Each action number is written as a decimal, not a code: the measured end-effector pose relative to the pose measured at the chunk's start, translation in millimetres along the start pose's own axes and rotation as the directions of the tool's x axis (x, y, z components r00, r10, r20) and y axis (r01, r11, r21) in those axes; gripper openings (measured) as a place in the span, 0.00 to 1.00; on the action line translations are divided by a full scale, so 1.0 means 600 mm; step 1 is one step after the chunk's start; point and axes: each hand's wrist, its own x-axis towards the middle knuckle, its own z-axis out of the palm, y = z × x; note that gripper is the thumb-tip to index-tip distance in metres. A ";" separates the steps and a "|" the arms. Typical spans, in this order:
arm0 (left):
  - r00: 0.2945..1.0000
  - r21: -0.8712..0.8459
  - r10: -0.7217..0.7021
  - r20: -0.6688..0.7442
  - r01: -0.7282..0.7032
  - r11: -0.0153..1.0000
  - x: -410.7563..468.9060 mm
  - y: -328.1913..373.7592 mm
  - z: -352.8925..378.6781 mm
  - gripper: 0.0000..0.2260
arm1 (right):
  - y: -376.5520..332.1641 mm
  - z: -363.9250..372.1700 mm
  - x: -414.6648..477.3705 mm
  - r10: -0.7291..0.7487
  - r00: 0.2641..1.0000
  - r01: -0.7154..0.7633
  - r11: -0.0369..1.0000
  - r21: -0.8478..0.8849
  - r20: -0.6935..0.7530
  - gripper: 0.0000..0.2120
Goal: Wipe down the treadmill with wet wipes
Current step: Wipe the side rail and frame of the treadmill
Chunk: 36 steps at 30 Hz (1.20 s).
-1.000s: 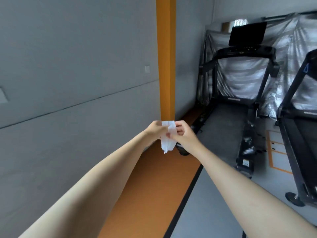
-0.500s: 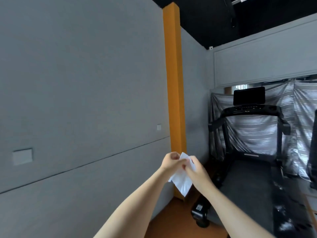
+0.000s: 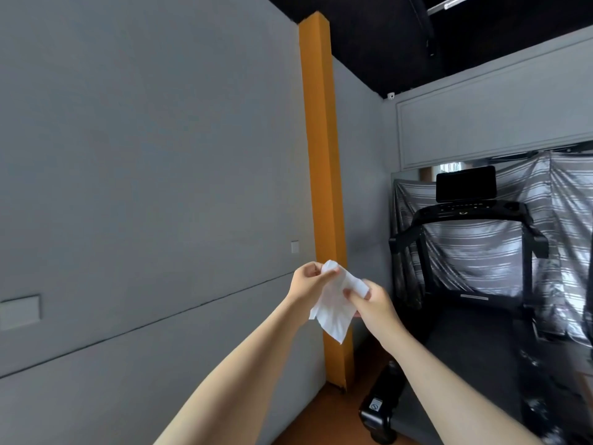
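Note:
A white wet wipe (image 3: 333, 306) hangs partly unfolded between my two hands, held out in front of me. My left hand (image 3: 308, 281) pinches its upper left corner. My right hand (image 3: 372, 303) pinches its upper right edge, a little lower. The black treadmill (image 3: 465, 300) stands to the right, beyond my hands, with a dark screen (image 3: 465, 187) above its console and the belt running toward me. Neither hand touches the treadmill.
A grey wall (image 3: 144, 187) runs close along the left. An orange pillar (image 3: 324, 187) stands behind the wipe. Striped silver sheeting (image 3: 564, 226) hangs behind the treadmill. Orange-brown floor (image 3: 321, 412) shows between wall and treadmill base.
The view has tilted up from the floor to the wall and ceiling. My hands have drawn apart and the wipe has opened out from a folded strip into a wider sheet.

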 end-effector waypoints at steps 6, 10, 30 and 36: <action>0.995 -0.102 0.052 0.083 -0.043 0.994 0.065 -0.002 -0.030 0.10 | -0.002 0.023 0.076 0.136 0.982 -0.107 0.973 0.206 -0.129 0.09; 0.991 -0.065 0.083 0.103 -0.077 0.995 0.129 -0.021 -0.076 0.10 | 0.006 0.083 0.134 0.129 0.977 -0.084 0.963 0.256 -0.167 0.08; 0.997 -0.017 -0.069 0.030 0.070 0.997 0.525 -0.393 -0.306 0.13 | 0.287 0.406 0.471 0.404 0.899 -0.310 0.860 0.405 -0.169 0.05; 0.994 -0.020 -0.088 0.067 0.090 0.996 0.651 -0.473 -0.245 0.12 | 0.382 0.394 0.578 0.407 0.863 -0.283 0.881 0.380 -0.300 0.10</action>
